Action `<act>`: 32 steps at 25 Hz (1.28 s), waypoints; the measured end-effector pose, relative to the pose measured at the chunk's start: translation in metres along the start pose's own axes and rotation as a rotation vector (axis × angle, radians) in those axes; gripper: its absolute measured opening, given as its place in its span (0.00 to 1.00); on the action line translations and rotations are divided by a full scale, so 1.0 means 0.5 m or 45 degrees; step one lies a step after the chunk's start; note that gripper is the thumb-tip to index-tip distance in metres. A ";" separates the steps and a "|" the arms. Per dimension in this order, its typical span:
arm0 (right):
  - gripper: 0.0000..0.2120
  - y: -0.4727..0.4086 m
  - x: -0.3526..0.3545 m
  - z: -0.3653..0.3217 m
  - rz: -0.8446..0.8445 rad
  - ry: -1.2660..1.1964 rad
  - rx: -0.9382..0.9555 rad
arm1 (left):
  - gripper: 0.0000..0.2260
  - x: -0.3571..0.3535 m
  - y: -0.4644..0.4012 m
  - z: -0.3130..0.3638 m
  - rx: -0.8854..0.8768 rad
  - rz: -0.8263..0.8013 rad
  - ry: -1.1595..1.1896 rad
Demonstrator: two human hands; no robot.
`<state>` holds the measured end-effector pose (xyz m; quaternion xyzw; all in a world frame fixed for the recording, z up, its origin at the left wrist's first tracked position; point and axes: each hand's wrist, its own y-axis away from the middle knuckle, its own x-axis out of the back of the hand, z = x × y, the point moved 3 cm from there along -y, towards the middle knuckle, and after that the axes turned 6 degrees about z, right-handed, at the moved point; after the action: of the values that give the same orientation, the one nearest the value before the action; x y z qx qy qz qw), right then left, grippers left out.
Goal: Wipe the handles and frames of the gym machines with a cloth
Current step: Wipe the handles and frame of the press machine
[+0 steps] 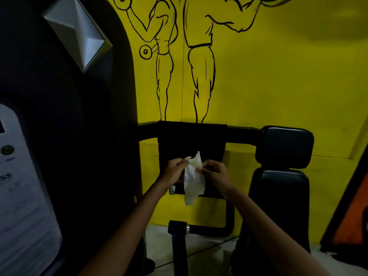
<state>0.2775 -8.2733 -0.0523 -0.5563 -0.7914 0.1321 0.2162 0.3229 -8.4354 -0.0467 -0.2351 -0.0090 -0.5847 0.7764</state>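
Left hand [175, 169] and right hand [214, 172] are raised side by side just below the centre of the frame, both forearms entering from the bottom edge; each hand pinches an upper edge of a white cloth [193, 179] between thumb and curled fingers, the left on the cloth's left side, the right on its right side; the cloth hangs crumpled between the two hands, its lower end trailing down below them, its top corner standing up above the fingers. Behind the hands is a black rectangular pad [191, 140] mounted on a black horizontal frame bar [241, 134] running across the middle of the frame; whether the cloth touches the pad cannot be told. At centre right stands a dark padded seat back [282, 196] with a padded headrest [286, 146] above it. In the lower centre a black bent tube with a handle grip [177, 227] sits above the pale floor [203, 250]. The left third of the frame is filled by a black machine shroud [69, 116] bearing a silver diamond emblem [79, 32] at upper left and a white instruction placard [22, 206] at lower left. The background is a yellow wall [288, 76] with black outline figures [179, 56] at top centre.
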 end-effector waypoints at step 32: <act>0.11 0.022 0.101 0.055 -0.157 -0.341 -0.446 | 0.11 0.068 -0.011 -0.081 0.036 0.299 0.038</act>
<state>0.2584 -8.2212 -0.0714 -0.5134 -0.8564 0.0518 0.0171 0.3181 -8.4824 -0.0709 -0.2148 0.0221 -0.4930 0.8428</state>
